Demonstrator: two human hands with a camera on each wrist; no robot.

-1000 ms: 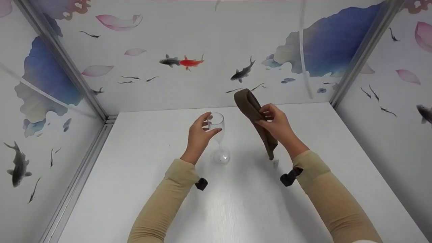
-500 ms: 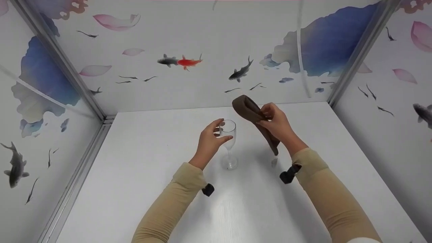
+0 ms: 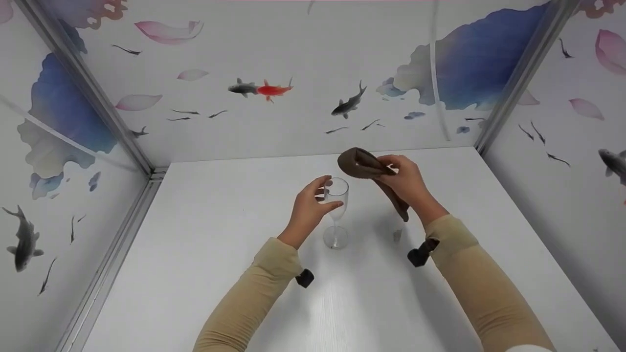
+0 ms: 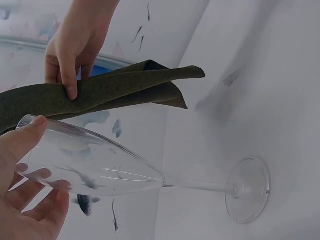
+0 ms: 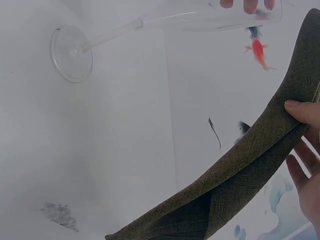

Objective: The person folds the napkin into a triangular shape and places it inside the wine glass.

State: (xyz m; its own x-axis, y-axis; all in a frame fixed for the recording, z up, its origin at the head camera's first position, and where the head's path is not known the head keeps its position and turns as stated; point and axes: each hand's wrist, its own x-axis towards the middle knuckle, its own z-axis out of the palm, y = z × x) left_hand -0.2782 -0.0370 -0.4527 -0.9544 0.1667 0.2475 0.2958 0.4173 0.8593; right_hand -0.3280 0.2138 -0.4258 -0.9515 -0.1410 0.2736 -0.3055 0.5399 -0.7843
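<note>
My left hand [image 3: 308, 211] grips a clear champagne flute [image 3: 337, 203] around the upper bowl, thumb on the near side and fingers on the far side. The flute is upright, its round foot just over or on the white table; I cannot tell which. To its right, my right hand [image 3: 410, 183] pinches a folded brown cloth [image 3: 361, 165] between thumb and fingers, above the table. The cloth's upper end loops over towards the flute, and its lower end hangs down. In the left wrist view the cloth [image 4: 110, 92] passes close to the flute's rim [image 4: 31, 120].
The white table [image 3: 205, 254] is bounded by printed panels at the back and both sides, with metal posts [image 3: 115, 117] at the corners. A small greyish patch [image 5: 60, 216] shows on the tabletop below the cloth. Wrist cameras [image 3: 305, 278] sit on both sleeves.
My left hand has brought the flute rightward and slightly nearer, closer to the cloth. The cloth's upper loop has sunk and tipped over, while my right hand has stayed almost in place.
</note>
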